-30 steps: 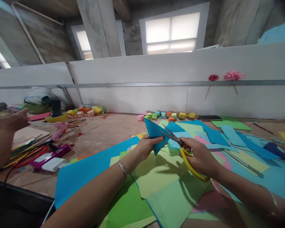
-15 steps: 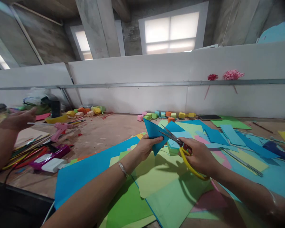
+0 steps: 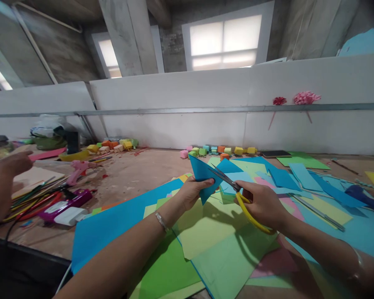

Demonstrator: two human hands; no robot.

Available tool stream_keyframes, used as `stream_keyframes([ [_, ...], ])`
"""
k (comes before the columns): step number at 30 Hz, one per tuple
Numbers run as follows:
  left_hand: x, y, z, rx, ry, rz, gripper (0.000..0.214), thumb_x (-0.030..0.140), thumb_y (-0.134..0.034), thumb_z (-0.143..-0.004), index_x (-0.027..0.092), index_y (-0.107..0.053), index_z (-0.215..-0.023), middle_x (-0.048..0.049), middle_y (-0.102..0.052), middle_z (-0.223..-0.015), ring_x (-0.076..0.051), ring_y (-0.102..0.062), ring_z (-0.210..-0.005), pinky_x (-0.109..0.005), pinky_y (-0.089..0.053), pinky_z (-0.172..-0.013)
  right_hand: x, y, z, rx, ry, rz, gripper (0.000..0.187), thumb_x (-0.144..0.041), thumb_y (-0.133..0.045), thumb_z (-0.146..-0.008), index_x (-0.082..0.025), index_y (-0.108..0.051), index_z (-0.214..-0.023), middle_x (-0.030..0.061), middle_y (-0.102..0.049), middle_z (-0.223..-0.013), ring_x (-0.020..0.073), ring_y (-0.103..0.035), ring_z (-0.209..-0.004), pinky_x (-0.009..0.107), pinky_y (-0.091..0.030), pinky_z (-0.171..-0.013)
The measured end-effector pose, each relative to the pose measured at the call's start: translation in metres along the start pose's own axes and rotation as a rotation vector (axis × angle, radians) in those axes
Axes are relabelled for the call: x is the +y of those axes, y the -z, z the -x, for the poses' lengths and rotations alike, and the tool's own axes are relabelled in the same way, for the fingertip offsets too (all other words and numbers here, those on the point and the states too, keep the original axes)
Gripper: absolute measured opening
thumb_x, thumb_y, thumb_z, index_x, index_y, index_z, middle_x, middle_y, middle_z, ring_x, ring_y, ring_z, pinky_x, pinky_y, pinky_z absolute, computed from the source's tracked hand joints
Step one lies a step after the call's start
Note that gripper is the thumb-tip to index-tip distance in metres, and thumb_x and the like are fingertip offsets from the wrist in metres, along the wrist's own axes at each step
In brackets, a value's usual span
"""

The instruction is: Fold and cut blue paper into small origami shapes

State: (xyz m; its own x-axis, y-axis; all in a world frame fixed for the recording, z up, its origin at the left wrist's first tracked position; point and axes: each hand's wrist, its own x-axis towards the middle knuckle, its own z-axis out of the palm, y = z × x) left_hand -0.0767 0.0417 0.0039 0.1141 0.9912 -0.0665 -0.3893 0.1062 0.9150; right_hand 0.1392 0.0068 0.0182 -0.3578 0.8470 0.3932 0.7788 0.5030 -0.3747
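My left hand point(image 3: 195, 191) pinches a piece of blue paper point(image 3: 199, 168) above the middle of the table, thumb on top. My right hand point(image 3: 262, 203) grips a pair of scissors point(image 3: 224, 176) by the yellow handles. The slightly parted blades point up and left and cross the blue paper just right of my left thumb. Part of the paper lies behind the blades. Beneath both hands spread overlapping yellow and green paper sheets point(image 3: 202, 228), with a large blue sheet point(image 3: 109, 224) under my left forearm.
Another person's hand point(image 3: 9, 166) is at the far left, near a pink glue gun point(image 3: 77, 171) and a purple tool point(image 3: 65, 205). Small coloured paper cubes point(image 3: 202, 151) line the back. On the right lie blue paper strips point(image 3: 282, 176) and a metal ruler-like rod point(image 3: 319, 212).
The other person's hand on the left has shifted left and down, and the white stick by it is gone from view. My hands, the scissors and the blue paper have hardly moved.
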Motion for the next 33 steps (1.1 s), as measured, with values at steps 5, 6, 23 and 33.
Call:
stream_keyframes([
  [5, 0.0007, 0.0006, -0.0001, 0.005, 0.015, -0.004, 0.029, 0.016, -0.089, -0.055, 0.009, -0.074, -0.080, -0.0114, -0.075, -0.080, -0.023, -0.071, -0.070, -0.033, -0.058, -0.070, 0.0002, 0.0023, -0.0004, -0.014, -0.008, 0.033, 0.029, -0.034, -0.056, -0.079, -0.024, -0.067, -0.104, -0.0004, -0.063, -0.064, 0.0153, -0.049, -0.054, 0.025, -0.026, -0.049],
  [6, 0.0009, 0.0005, 0.0000, 0.008, 0.019, -0.003, 0.029, 0.015, -0.088, -0.056, 0.009, -0.074, -0.080, -0.0114, -0.075, -0.079, -0.023, -0.071, -0.070, -0.033, -0.058, -0.070, 0.0003, 0.0025, -0.0005, -0.015, -0.008, 0.045, 0.029, -0.034, -0.057, -0.079, -0.024, -0.067, -0.105, -0.0004, -0.063, -0.064, 0.0155, -0.050, -0.055, 0.025, -0.026, -0.050],
  [23, 0.0004, 0.0005, -0.0008, 0.009, 0.056, -0.003, 0.028, 0.014, -0.088, -0.055, 0.009, -0.073, -0.078, -0.0110, -0.074, -0.078, -0.023, -0.071, -0.068, -0.034, -0.059, -0.069, -0.0009, 0.0041, 0.0005, -0.059, -0.005, 0.151, 0.025, -0.044, -0.056, -0.085, -0.023, -0.066, -0.095, 0.0007, -0.064, -0.064, 0.0165, -0.051, -0.054, 0.026, -0.022, -0.051],
  [33, -0.0015, 0.0044, -0.0029, -0.035, 0.054, -0.030, 0.031, 0.018, -0.089, -0.054, 0.008, -0.074, -0.079, -0.0124, -0.074, -0.078, -0.023, -0.070, -0.069, -0.031, -0.057, -0.066, -0.0030, 0.0058, 0.0003, -0.090, -0.023, 0.227, 0.027, -0.047, -0.057, -0.086, -0.023, -0.067, -0.094, 0.0029, -0.068, -0.068, 0.0189, -0.057, -0.060, 0.026, -0.023, -0.052],
])
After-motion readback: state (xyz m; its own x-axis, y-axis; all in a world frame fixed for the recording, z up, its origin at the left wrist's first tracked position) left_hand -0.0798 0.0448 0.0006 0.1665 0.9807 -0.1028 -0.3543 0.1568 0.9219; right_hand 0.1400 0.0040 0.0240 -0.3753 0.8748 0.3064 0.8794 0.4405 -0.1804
